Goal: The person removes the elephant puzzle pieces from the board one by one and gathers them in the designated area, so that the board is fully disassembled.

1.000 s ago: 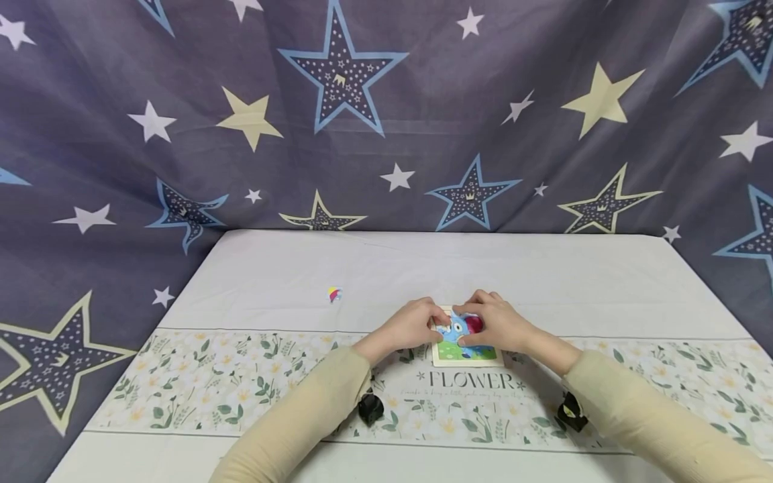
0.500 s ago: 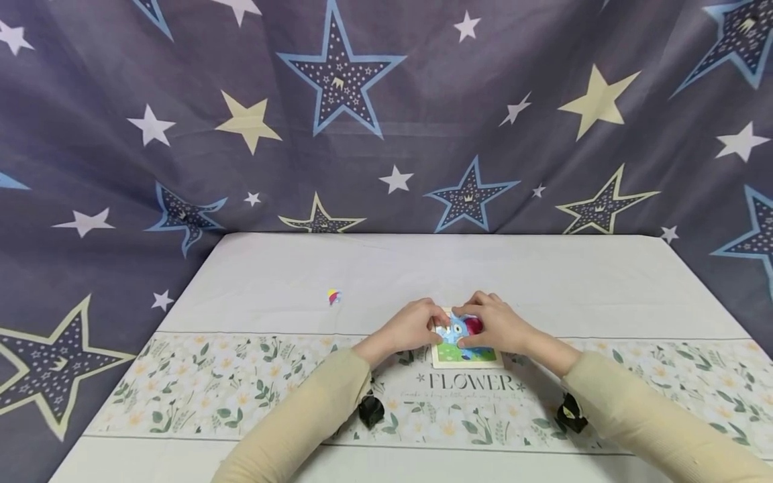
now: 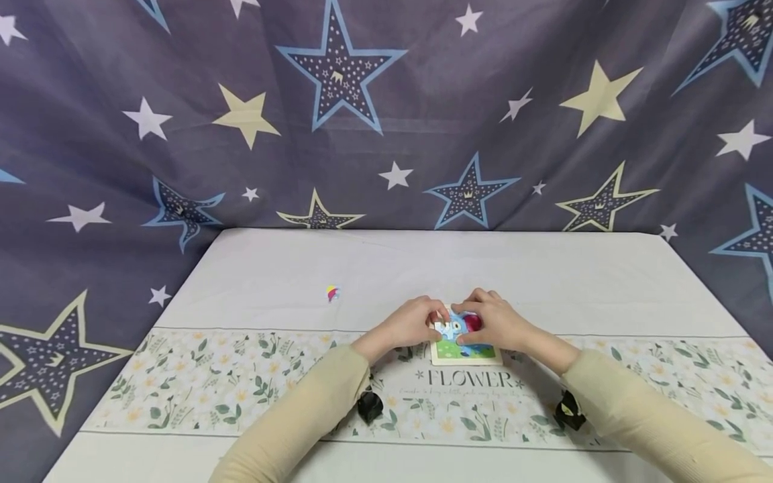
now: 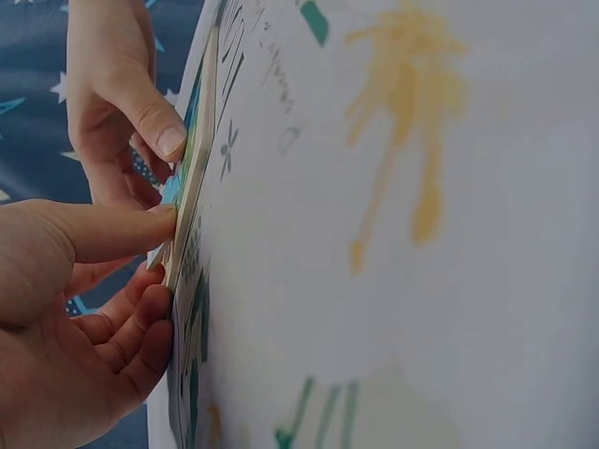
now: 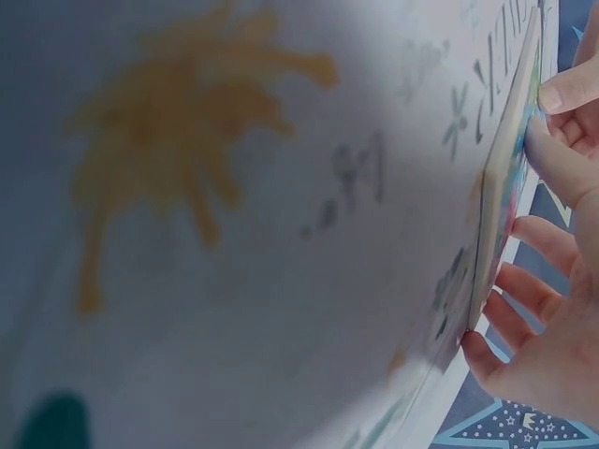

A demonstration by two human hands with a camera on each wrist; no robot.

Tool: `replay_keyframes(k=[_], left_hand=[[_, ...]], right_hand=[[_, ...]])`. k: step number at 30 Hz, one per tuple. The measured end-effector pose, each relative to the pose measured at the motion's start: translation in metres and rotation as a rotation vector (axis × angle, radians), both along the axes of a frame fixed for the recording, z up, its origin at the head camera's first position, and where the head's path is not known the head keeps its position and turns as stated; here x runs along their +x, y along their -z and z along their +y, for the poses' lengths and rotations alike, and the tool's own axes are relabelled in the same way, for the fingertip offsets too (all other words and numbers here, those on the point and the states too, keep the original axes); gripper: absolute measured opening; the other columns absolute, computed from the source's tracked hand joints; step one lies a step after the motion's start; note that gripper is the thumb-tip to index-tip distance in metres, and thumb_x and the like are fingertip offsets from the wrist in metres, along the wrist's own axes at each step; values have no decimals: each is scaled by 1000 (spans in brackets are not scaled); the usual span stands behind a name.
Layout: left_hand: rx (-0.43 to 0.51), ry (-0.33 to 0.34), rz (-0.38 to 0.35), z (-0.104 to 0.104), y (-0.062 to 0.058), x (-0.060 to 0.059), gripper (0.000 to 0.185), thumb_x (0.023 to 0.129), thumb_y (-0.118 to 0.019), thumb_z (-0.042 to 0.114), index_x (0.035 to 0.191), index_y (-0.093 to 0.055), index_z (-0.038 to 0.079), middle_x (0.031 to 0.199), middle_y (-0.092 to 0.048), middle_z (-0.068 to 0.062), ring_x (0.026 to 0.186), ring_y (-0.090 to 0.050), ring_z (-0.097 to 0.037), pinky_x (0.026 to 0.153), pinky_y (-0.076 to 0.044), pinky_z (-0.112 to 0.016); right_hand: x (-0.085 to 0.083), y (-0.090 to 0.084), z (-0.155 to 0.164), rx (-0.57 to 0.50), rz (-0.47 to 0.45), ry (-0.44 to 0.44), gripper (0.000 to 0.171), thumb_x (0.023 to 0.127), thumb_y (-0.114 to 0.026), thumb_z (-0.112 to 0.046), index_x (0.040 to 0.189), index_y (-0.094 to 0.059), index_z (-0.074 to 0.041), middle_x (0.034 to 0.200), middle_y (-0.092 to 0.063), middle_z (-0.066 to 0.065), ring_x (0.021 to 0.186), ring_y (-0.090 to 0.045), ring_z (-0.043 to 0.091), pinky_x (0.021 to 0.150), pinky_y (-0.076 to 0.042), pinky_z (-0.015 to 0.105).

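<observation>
A small square puzzle board with a blue, red and green picture lies on the floral band of the tablecloth. My left hand is at its left side, thumb on the face and fingers curled against the edge, holding a light puzzle piece on the board. My right hand grips the board's right side, thumb on the picture and fingers curled round the edge. The board stands edge-on in the right wrist view. Both hands hide much of the picture.
A small loose piece, yellow and pink, lies on the white cloth to the left of the hands. A star-patterned curtain hangs behind the table. Small black devices sit under both sleeves.
Both hands stay on the board. My left fingers have shifted slightly, and a pale piece now shows at their tips on the board's left part.
</observation>
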State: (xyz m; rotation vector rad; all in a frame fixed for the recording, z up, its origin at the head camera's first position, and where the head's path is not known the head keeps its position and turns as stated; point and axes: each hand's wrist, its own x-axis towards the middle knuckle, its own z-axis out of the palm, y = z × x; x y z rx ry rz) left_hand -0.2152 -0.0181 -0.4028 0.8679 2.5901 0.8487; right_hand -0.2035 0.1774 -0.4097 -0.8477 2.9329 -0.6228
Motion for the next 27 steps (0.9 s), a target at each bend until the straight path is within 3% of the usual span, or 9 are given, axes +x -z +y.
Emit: replay_keyframes(k=[10, 19, 27], left_hand=[[23, 15, -13, -1, -1, -4, 21, 74, -64, 11, 93, -57, 17, 78, -49, 1, 67, -44, -9, 60, -37, -20], [84, 47, -4, -2, -2, -6, 14, 79, -59, 11, 91, -59, 17, 67, -48, 1, 56, -41, -10, 53, -35, -20], [115, 141, -14, -7, 1, -11, 17, 80, -57, 10, 96, -58, 15, 68, -50, 1, 54, -41, -10, 53, -35, -19]], right_hand=[[0, -1, -1, -1, 2, -9, 59, 64, -68, -44, 114, -55, -14, 99, -48, 1, 88, -41, 19, 72, -35, 38], [0, -2, 0, 3, -2, -5, 59, 65, -68, -45, 114, -55, -14, 100, -47, 1, 88, -41, 19, 72, -34, 38], [1, -1, 0, 1, -5, -5, 59, 65, -68, -45, 114, -55, -14, 100, -47, 1, 89, -41, 20, 73, -34, 38]])
